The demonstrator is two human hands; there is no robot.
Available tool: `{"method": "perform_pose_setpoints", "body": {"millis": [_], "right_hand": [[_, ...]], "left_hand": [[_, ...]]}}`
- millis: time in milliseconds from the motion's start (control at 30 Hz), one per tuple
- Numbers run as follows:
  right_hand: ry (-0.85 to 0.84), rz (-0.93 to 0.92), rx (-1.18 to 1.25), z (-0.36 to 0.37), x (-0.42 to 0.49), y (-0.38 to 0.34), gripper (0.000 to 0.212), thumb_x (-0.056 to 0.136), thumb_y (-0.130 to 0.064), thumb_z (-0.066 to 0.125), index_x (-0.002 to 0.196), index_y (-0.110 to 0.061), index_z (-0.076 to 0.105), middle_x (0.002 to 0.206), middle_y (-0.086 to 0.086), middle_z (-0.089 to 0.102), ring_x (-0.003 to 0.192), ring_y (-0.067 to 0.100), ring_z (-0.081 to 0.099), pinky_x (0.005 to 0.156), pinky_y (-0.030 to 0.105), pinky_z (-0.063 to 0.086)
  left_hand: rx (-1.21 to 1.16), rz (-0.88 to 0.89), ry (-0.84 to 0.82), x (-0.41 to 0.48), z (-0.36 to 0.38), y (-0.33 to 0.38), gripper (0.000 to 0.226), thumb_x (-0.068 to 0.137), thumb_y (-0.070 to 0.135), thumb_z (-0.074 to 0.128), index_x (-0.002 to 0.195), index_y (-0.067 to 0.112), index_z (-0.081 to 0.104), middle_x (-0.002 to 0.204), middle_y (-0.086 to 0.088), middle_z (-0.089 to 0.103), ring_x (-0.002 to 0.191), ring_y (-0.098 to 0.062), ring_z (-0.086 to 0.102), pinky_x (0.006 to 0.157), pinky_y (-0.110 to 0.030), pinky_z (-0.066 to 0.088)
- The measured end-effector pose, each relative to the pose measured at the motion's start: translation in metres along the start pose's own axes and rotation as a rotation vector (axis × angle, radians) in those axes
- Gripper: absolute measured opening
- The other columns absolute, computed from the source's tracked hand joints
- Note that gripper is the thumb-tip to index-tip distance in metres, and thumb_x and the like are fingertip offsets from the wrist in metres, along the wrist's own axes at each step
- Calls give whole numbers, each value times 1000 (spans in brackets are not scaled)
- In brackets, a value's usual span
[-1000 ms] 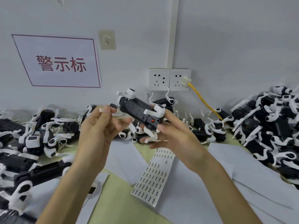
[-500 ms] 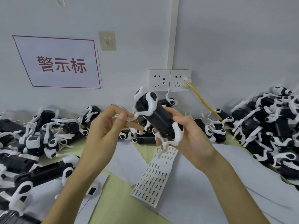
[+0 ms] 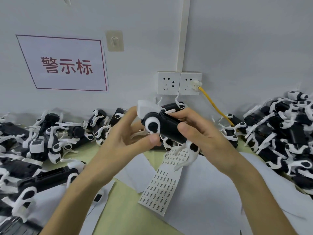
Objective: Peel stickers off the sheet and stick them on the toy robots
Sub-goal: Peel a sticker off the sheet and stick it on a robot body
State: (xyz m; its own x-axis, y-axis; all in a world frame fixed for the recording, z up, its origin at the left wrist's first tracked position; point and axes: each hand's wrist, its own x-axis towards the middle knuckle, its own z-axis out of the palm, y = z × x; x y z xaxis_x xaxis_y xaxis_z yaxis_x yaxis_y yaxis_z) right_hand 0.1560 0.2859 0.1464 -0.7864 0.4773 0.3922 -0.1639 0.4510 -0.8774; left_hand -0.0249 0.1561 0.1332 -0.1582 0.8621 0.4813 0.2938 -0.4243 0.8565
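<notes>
A black-and-white toy robot [image 3: 166, 127] is held in the air at the centre of the head view, one end turned toward me. My right hand [image 3: 205, 136] grips its black body, thumb on top. My left hand [image 3: 125, 141] holds the robot's near end, thumb under the round white joint and fingers behind its white head piece. Below the hands the sticker sheet [image 3: 162, 180], a long white strip with rows of small printed labels, lies flat on the table. Whether a sticker is on a fingertip cannot be seen.
Heaps of similar toy robots lie at the left [image 3: 39, 141], along the back wall and at the right [image 3: 286, 131]. White paper sheets [image 3: 211, 197] cover the green table [image 3: 118, 217]. A yellow cable [image 3: 215, 107] runs from the wall sockets [image 3: 179, 83].
The robot has been turned so its end faces me and has shifted slightly right. My left hand moved in from pinching a leg to hold the near end.
</notes>
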Motion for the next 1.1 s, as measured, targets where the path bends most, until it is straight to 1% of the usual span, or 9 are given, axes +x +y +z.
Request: {"method": "perform_pose_setpoints", "body": {"millis": [167, 267, 433, 567, 667, 767, 967, 1033, 1100], "right_hand": [[-14, -4, 87, -2, -3, 0, 26, 80, -44, 72, 90, -22, 62, 84, -7, 71, 80, 10, 68, 73, 18, 50], [-28, 9, 78, 1, -3, -1, 23, 74, -48, 74, 72, -32, 57, 74, -11, 57, 68, 7, 55, 65, 18, 43], [-8, -11, 163, 6, -1, 0, 29, 86, -40, 68, 70, -23, 51, 77, 12, 45, 67, 15, 44, 63, 25, 37], [22, -28, 136, 1, 1, 3, 12, 96, -29, 59, 94, -25, 70, 96, 1, 69, 89, 17, 64, 78, 30, 51], [11, -44, 178, -5, -1, 1, 35, 99, -34, 56, 130, -23, 67, 128, 1, 70, 119, 20, 65, 96, 36, 53], [47, -40, 126, -6, -1, 0, 48, 93, -40, 59, 136, -21, 63, 132, 4, 68, 127, 24, 62, 109, 51, 48], [80, 10, 29, -17, -6, -3, 46, 78, -44, 73, 123, -33, 72, 119, -2, 74, 105, 23, 73, 95, 42, 59], [184, -7, 19, -22, -5, -3, 35, 80, -40, 76, 113, -31, 76, 110, 1, 76, 96, 27, 76, 93, 51, 59], [304, -21, 38, -27, -4, -3, 23, 85, -34, 71, 106, -29, 77, 104, 4, 77, 92, 30, 77, 89, 61, 57]], "left_hand": [[35, 9, -101, 0, 2, 1, 51, 81, 33, 77, 129, 30, 61, 114, 3, 75, 105, -19, 72, 90, -20, 52], [91, 9, -189, 1, 3, -1, 54, 79, 35, 82, 129, 32, 62, 115, 7, 72, 109, -17, 69, 94, -21, 49], [40, 17, -212, 1, -1, -3, 65, 76, 52, 84, 132, 26, 63, 121, 6, 68, 114, -16, 65, 93, -20, 48], [-34, 20, -24, 2, -4, -7, 67, 70, 54, 88, 129, 30, 65, 117, -1, 73, 108, -16, 70, 93, -26, 53], [-78, 22, 151, 3, -2, -9, 69, 74, 61, 82, 130, 26, 63, 117, -3, 75, 110, -23, 71, 102, -47, 49], [-53, 18, 162, 5, 4, -12, 71, 84, 66, 69, 136, 18, 57, 124, -4, 73, 115, -29, 69, 108, -57, 44], [-38, -62, 81, 7, 4, -29, 55, 94, 72, 50, 141, 43, 54, 140, 16, 63, 131, -6, 58, 104, -48, 42], [39, -233, 58, 17, 10, -45, 56, 94, 79, 39, 142, 54, 49, 143, 26, 58, 128, 6, 54, 105, -37, 42], [274, -509, 6, 25, 22, -67, 68, 97, 69, 43, 155, 35, 40, 154, 9, 50, 124, -2, 50, 91, -19, 45]]}}
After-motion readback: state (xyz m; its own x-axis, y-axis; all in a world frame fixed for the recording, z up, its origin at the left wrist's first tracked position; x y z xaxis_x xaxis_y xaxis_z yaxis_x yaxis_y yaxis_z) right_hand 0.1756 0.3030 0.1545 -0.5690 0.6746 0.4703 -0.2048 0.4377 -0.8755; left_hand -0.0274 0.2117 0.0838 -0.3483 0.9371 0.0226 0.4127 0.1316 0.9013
